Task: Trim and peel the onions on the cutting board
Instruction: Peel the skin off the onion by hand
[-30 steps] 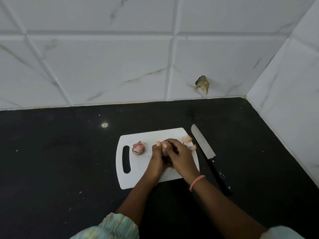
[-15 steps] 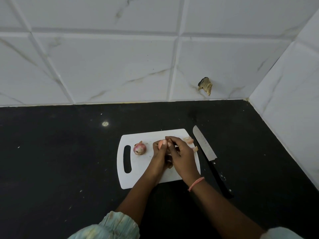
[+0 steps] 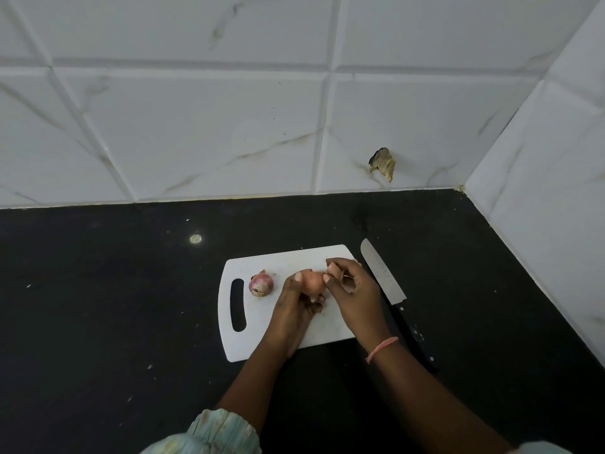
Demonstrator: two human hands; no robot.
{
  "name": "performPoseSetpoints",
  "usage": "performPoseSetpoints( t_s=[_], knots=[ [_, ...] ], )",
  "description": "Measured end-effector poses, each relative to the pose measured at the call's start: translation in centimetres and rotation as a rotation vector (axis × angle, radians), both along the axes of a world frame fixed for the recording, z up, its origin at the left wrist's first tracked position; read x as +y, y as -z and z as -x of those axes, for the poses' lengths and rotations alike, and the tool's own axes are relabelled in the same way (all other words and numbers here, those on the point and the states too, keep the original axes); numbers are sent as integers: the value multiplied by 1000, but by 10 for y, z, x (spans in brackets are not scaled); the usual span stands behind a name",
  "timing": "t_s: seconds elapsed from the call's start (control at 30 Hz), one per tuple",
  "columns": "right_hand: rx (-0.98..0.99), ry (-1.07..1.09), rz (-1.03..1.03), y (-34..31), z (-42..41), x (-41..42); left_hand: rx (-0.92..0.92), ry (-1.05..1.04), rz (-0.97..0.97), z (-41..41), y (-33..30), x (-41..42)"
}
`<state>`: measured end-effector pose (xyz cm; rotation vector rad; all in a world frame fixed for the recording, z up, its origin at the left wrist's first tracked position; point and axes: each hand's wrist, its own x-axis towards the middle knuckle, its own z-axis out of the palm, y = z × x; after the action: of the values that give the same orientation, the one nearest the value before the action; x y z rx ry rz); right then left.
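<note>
Over the cutting board (image 3: 278, 342), mid-board: the onion (image 3: 313, 282) now shows between the two hands as a smooth pale-pink bulb. A second ago both hands were closed over it and it was barely visible. The right hand (image 3: 355, 298) has drawn a little off to the right, away from the bulb, taking what looks like a strip of peel (image 3: 337, 269) with it. My read: outer skin is coming off this one, peeling is underway and close to done.

Grip, left hand (image 3: 294, 309): fingers curled around the onion, holding it up off the board, thumb tip on its left side.

Grip, right hand: fingertips pinched together on the peel piece, right next to the bulb's right side. Whether the peel is still attached I cannot tell.

Second onion (image 3: 261, 284) sits on the board's left part, near the handle slot, with its red skin on, so untouched. Knife (image 3: 384, 276) lies on the desk (image 3: 114, 322) just beside the board's right edge, nobody holding it.
</note>
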<state>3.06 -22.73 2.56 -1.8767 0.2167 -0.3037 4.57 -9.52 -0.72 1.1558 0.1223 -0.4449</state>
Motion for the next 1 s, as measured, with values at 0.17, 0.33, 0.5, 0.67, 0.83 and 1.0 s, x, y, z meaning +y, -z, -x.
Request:
performPoseSetpoints(
  t_s=[0.17, 0.33, 0.5, 0.67, 0.83, 1.0],
  knots=[
    [48, -4, -23, 0, -1, -1, -10, 20, 26, 0, 1, 0],
    [67, 85, -46, -6, -1, -8, 165, -87, 197, -5, -1, -1],
    [46, 162, -53, -17, 1, -16, 191, -62, 292, -3, -7, -1],
    [102, 267, -79, -23, -4, -33, 109, -42, 269, -4, -3, -1],
    [227, 169, -164, -29, -11, -34, 90, -7, 209, 0, -8, -3],
    [107, 43, -13, -16, -2, -25, 136, -9, 270, 0, -11, -2]
  ],
)
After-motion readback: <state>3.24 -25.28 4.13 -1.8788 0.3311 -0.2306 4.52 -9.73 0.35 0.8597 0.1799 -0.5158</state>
